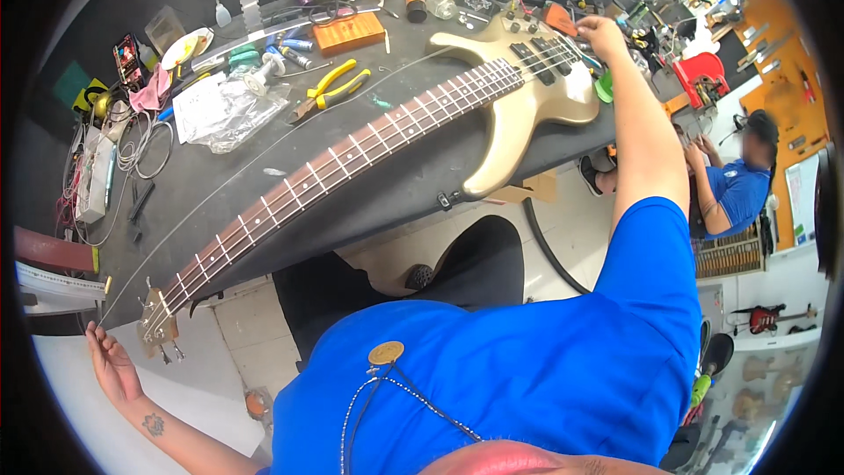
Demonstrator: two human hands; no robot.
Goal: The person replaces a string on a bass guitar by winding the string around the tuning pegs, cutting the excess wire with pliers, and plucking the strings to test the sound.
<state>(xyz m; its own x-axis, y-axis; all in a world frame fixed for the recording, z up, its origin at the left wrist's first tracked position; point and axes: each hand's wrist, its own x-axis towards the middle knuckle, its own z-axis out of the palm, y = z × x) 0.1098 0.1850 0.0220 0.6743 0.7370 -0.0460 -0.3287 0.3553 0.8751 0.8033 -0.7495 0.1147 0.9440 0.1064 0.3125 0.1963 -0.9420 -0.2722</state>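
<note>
Fingers of the left hand (114,368) are drawn together at the tips and appear to pinch the end of a long, thin grey metal string (167,233), just beyond the pale wooden headstock (156,321). Fingers of the right hand (600,38) are bent close together at the bridge end of the gold-finished electric bass guitar (519,119); whether they grip the string cannot be told.

Location: the bass lies face up on the black-surfaced workbench (422,158), its dark brown fretted neck running toward the lower left, the headstock at the bench's near edge. The string arcs over the bench on the far side of the neck, apart from the fretboard. Yellow-handled pliers (332,77) lie beyond it.

Handling, as judged: the string is light, springy and smooth, likely to slip or whip from a loose pinch and to kink if bent sharply; hold is best taken near its end, under even tension. The bass is probably heavy toward the body and rigid, its glossy finish prone to scratches; support belongs under the body and neck, clear of the tuning pegs.
</note>
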